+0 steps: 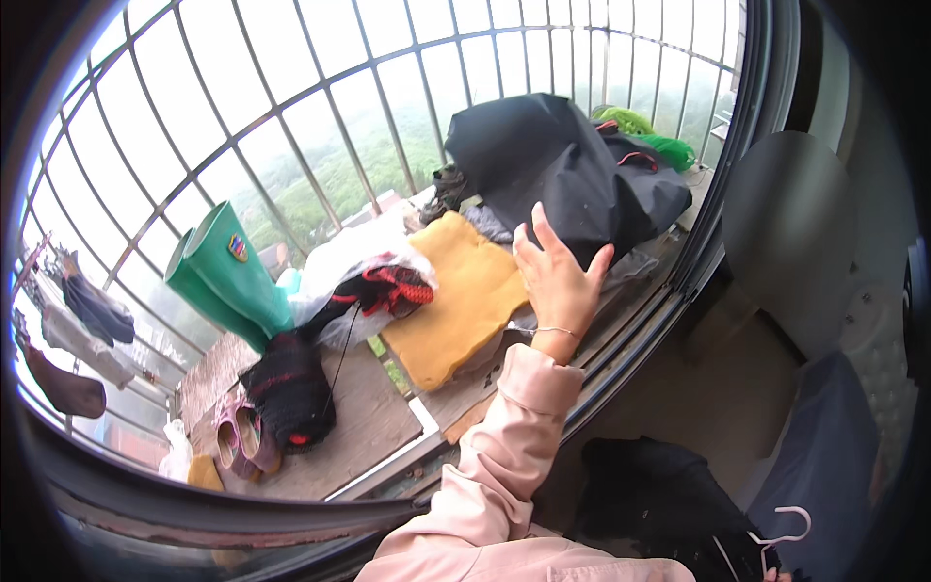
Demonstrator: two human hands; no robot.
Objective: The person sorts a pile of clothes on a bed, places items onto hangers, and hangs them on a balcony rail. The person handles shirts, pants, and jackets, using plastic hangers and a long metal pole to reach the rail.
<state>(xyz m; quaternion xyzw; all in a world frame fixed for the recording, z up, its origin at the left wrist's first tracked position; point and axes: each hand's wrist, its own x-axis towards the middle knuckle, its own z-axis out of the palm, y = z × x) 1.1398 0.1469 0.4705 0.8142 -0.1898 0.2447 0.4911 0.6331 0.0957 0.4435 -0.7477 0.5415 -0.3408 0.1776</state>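
Near edge, bottom right: white hanger (787,533) over dark clothing (659,495); the right hand (776,576) barely peeks in there, grip can't be told. Pink sleeve (504,456) runs up from below to the left hand (556,281), fingers spread wide, holding nothing, palm toward the big black garment (572,170), w/ the yellow cloth (465,301) just beside it on the ledge, prob. laid flat to air. Further left: red-black knit (388,289) on clear plastic, green rubber boots (228,276) leaning vs. the bars (291,145), pink shoes (242,441).
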